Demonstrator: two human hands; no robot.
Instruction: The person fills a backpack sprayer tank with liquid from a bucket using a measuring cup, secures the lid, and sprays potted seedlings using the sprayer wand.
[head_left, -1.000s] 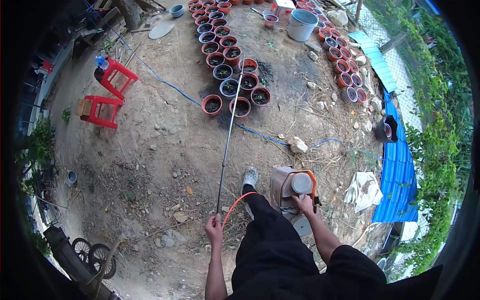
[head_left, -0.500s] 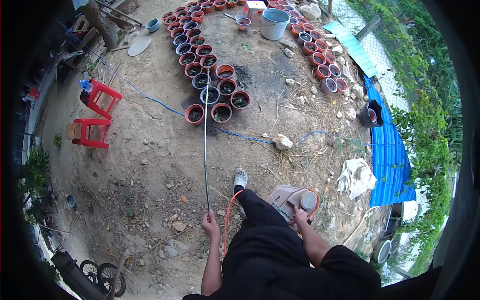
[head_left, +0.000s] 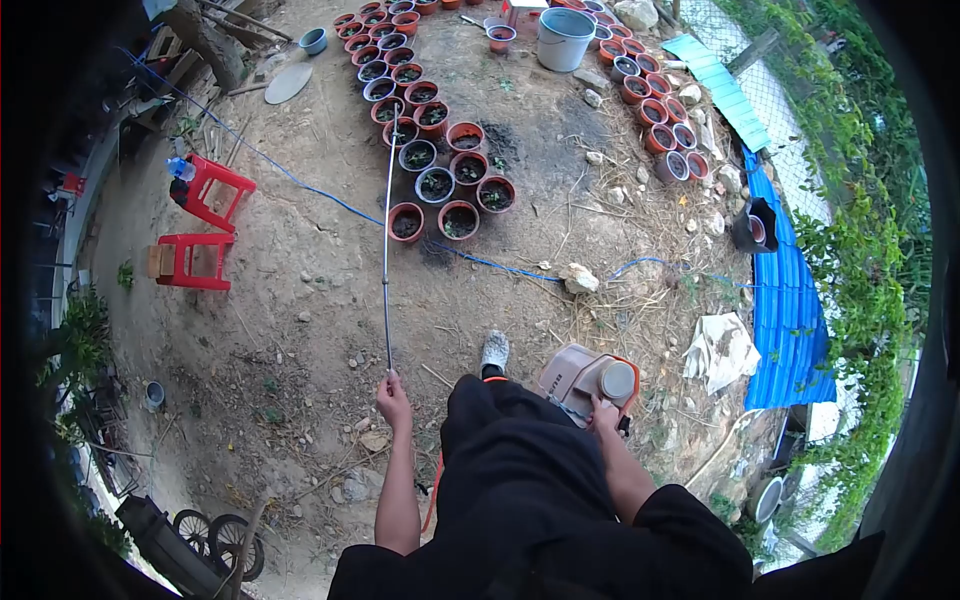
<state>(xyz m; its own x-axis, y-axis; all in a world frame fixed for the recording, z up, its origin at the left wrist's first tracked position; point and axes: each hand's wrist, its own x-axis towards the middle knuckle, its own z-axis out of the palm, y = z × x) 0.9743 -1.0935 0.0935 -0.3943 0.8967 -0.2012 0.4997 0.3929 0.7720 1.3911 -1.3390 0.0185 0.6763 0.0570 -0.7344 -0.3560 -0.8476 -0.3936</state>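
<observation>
My left hand (head_left: 394, 402) is closed around the near end of a long thin spray wand (head_left: 386, 285). The wand points away from me, its far tip over the potted seedlings (head_left: 418, 155). Low at my right side hangs a sprayer tank (head_left: 566, 372) with a round lid (head_left: 617, 380) and an orange edge. My right hand (head_left: 604, 416) is closed at the tank, just below the lid; the exact part it grips is partly hidden by the fingers. An orange hose (head_left: 434, 495) shows beside my left leg. No spray can be made out at the tip.
A blue hose (head_left: 500, 267) crosses the dirt ahead, passing a pale rock (head_left: 579, 279). Red stools (head_left: 207, 262) stand left. A grey bucket (head_left: 562, 42) and more pots (head_left: 660, 138) are at the back. A blue corrugated sheet (head_left: 790, 330) and white cloth (head_left: 720, 352) lie right.
The wand and my left hand have swung left across the pots. My right hand stays at the tank. The whole scene has shifted slightly right in the view.
</observation>
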